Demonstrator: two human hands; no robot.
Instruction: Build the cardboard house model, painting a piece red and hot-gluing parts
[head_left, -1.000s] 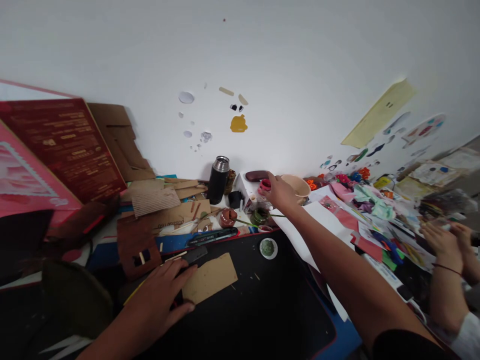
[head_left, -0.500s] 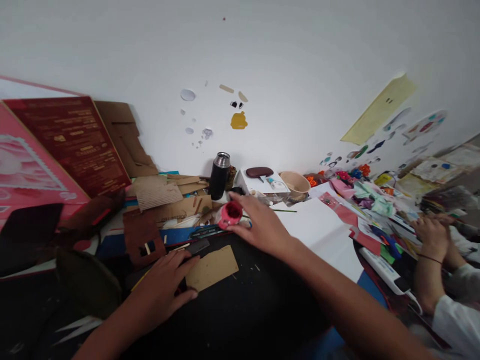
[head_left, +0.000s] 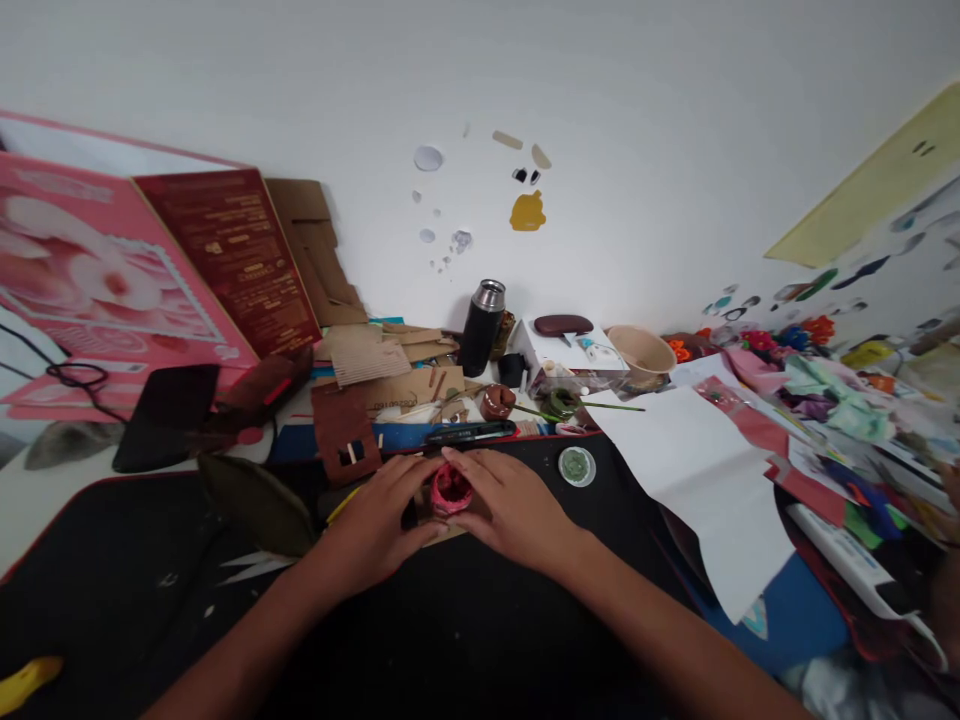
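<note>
Head view. Both hands meet at the middle of the bench, over the black mat (head_left: 525, 620).
- Small pink pot (head_left: 451, 489): stands on the mat between the two hands, open mouth up, with a scrap of brown cardboard (head_left: 442, 533) showing just under it.
- Left hand (head_left: 379, 520): fingers curled against the pot's left side, gripping it.
- Right hand (head_left: 517, 508): fingers wrapped round the pot's right side, likewise gripping.
- Round green lid (head_left: 577, 466): flat on the mat, near the right hand, not touching.
- Black pen-like tool (head_left: 471, 432): lies just behind the pot.
- Brown pot (head_left: 496, 401) and black flask (head_left: 481, 328): farther back, by the wall.
- White paper sheet (head_left: 697, 480): spread to the right, overlapping the mat's edge.
</note>
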